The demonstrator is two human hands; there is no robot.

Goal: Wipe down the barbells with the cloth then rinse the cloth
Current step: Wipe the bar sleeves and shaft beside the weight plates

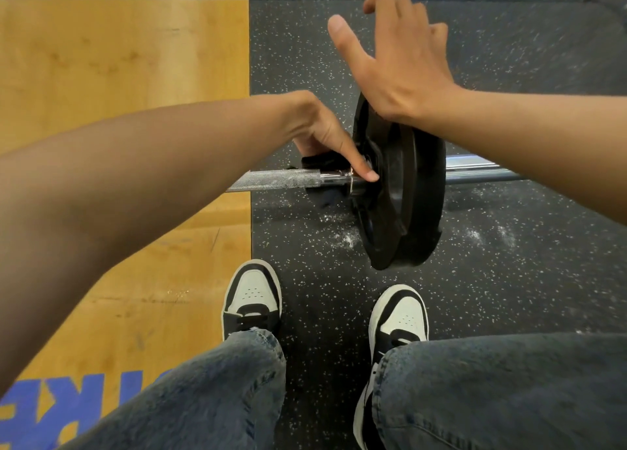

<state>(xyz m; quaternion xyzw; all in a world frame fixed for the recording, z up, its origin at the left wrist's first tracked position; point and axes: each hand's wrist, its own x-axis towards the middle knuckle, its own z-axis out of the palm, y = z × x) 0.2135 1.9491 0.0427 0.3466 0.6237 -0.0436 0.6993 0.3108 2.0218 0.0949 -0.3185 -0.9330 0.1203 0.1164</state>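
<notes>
Speckled black rubber mat (pixel 509 280) (chalk-dusted); wooden floor (pixel 118 59) beside it

**Lettering on the floor**

Large blue letters (pixel 57 412) are painted on the wooden platform (pixel 118 59) at the lower left of the frame. They appear upside down and cropped; the word cannot be read. The plates show no legible markings.
</notes>
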